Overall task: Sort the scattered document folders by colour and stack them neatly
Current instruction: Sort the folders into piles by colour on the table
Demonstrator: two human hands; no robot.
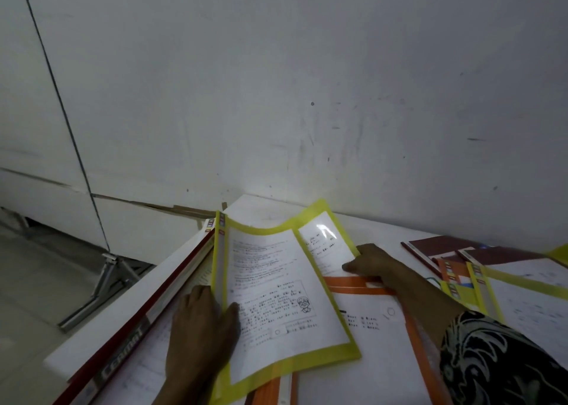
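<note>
The yellow folder (285, 297), lower centre of frame atop orange folders (353, 285), is pinched at its spine edge by the left hand (199, 331), is judged light, floppy and slick, best taken there, while the right hand (372, 265) is set on the second yellow folder (325, 235), grip unclear.

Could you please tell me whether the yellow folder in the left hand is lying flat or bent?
Bent: the yellow-edged clear plastic folder has a curved far edge, with the left hand gripping its left side.

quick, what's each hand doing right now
Left hand: gripping the yellow folder at its left edge, thumb on top.
Right hand: fingers curled at the same folder's right edge, apparently pinching it.
</note>
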